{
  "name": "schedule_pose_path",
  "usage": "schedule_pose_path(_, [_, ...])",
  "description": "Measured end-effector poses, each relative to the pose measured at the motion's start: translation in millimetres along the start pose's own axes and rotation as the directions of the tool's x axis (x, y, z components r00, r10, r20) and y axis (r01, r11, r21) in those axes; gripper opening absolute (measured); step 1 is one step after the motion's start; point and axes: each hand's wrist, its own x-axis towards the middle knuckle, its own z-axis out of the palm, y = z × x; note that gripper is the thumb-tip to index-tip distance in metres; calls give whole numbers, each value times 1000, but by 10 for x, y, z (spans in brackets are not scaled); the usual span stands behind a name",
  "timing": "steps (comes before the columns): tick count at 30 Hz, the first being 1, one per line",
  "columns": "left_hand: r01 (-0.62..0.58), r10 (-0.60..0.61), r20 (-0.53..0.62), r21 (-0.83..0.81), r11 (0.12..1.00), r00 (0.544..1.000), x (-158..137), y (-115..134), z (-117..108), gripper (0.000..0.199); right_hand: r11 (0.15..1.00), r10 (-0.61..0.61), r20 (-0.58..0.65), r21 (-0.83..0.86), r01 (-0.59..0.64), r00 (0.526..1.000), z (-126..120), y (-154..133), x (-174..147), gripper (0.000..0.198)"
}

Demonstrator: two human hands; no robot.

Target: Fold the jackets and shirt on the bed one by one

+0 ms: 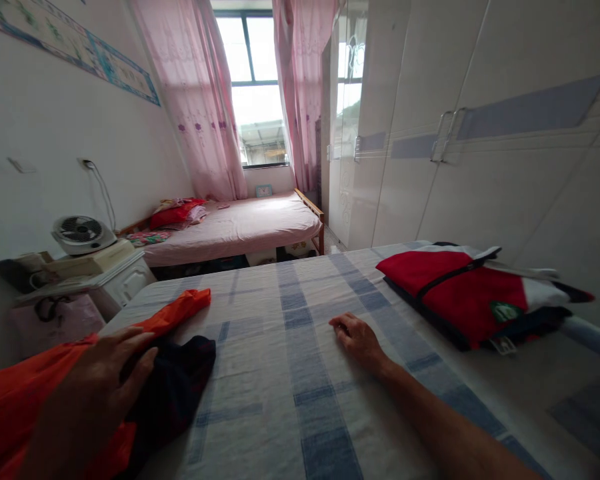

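My left hand (100,373) lies over an orange garment (35,387) at the lower left, its thumb apart from the fingers. One orange sleeve (185,309) stretches out past the fingertips. Beside the thumb a dark navy garment (180,380) lies crumpled, partly under the orange cloth. My right hand (357,340) is on or just above the blue-and-white checked bed sheet (260,400), fingers loosely curled in, nothing seen in them. To its right sits a folded stack of clothes with a red, white and black jacket (460,283) on top.
A white wardrobe (420,80) runs along the right side. Beyond this bed stands another bed with a pink sheet (250,223) and red bedding (175,215). At the left, a fan (83,232) stands above a white cabinet (125,277), near a pink bag (55,323).
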Motion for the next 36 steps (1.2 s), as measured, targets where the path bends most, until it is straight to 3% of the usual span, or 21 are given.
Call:
schedule_pose_path(5, [-205,216,67,-141,968,974,-89,654,711,33,1000,-7,18,6,6,1000,-252,-104,129,27])
schedule_pose_path(7, [-264,279,65,-177,948,958,-155,787,951,33,997,-19,-72,-70,13,997,-535,-78,221,30])
schedule_pose_path(9, [-293,305,36,-194,936,952,-216,838,1132,31,967,-27,-217,-252,-30,976,-924,37,299,33])
schedule_pose_path(11, [-306,313,1,-209,929,950,-263,834,1254,29,878,-19,-376,-449,-164,926,-1360,249,333,37])
schedule_pose_path(13, [-309,317,-2,-232,922,948,-294,806,1325,26,805,43,-507,-492,-330,861,-1764,531,312,43])
schedule_pose_path(15, [-293,307,18,-250,923,951,-306,782,1359,25,614,219,-635,-500,-611,741,-2069,828,254,46])
schedule_pose_path(17, [-267,285,35,-252,930,958,-304,775,1374,24,498,352,-654,-475,-726,670,-2253,1083,199,51])
schedule_pose_path(18, [-258,274,35,-249,934,961,-301,778,1379,24,481,378,-641,-480,-734,668,-2303,1184,185,54])
schedule_pose_path(23, [-244,259,29,-243,939,966,-287,808,1391,24,562,289,-536,-577,-593,794,-2361,1413,287,56])
schedule_pose_path(26, [-239,250,14,-252,938,968,-293,824,1391,25,575,273,-555,-560,-596,786,-2381,1442,357,54])
schedule_pose_path(30, [-239,245,-12,-271,932,969,-308,844,1393,25,509,218,-596,-606,-611,773,-2411,1432,336,36])
schedule_pose_path(33, [-222,225,-23,-283,933,974,-312,861,1392,24,533,207,-531,-643,-550,822,-2357,1238,344,26])
schedule_pose_path(36, [-217,221,-23,-308,926,975,-301,872,1384,23,703,94,-468,-593,-392,878,-2136,733,420,23])
